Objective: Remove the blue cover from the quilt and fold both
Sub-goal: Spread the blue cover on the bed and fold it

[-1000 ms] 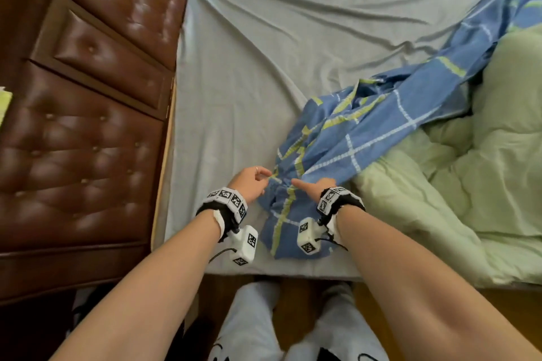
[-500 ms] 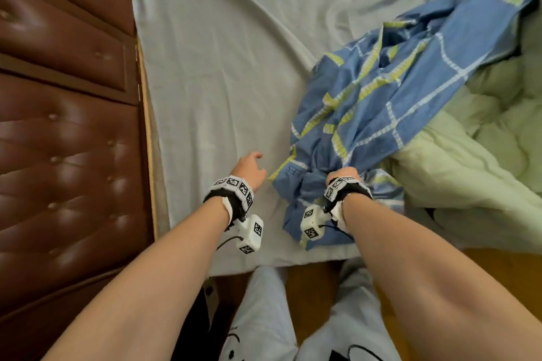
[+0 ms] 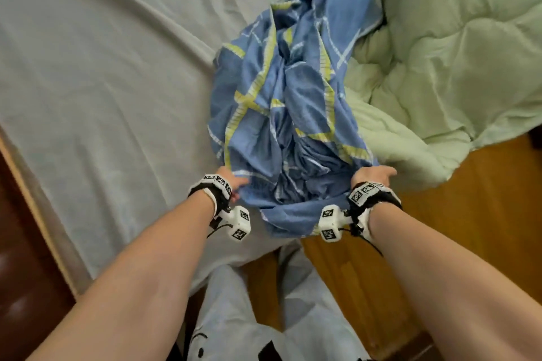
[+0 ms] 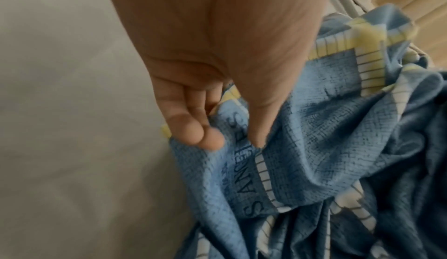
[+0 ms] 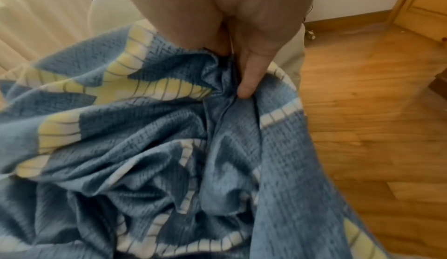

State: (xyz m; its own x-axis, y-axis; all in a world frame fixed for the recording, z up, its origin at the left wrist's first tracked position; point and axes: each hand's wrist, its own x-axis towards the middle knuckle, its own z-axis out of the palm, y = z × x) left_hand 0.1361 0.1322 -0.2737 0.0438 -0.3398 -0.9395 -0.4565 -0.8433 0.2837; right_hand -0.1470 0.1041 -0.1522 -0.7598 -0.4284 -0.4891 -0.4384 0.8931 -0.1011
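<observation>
I have my left hand (image 3: 231, 182) and right hand (image 3: 374, 174) each pinching the near edge of the bunched blue cover (image 3: 281, 102), which lies on the bed just left of the green quilt (image 3: 457, 61)

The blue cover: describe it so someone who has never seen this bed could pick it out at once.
On the bed's grey sheet, look near the edge closest to the person, where the left hand and right hand each grip bunched cloth. That crumpled heap is the blue cover. Unlike the plain pale green quilt beside it, it is blue, crossed with yellow and white stripes.
</observation>
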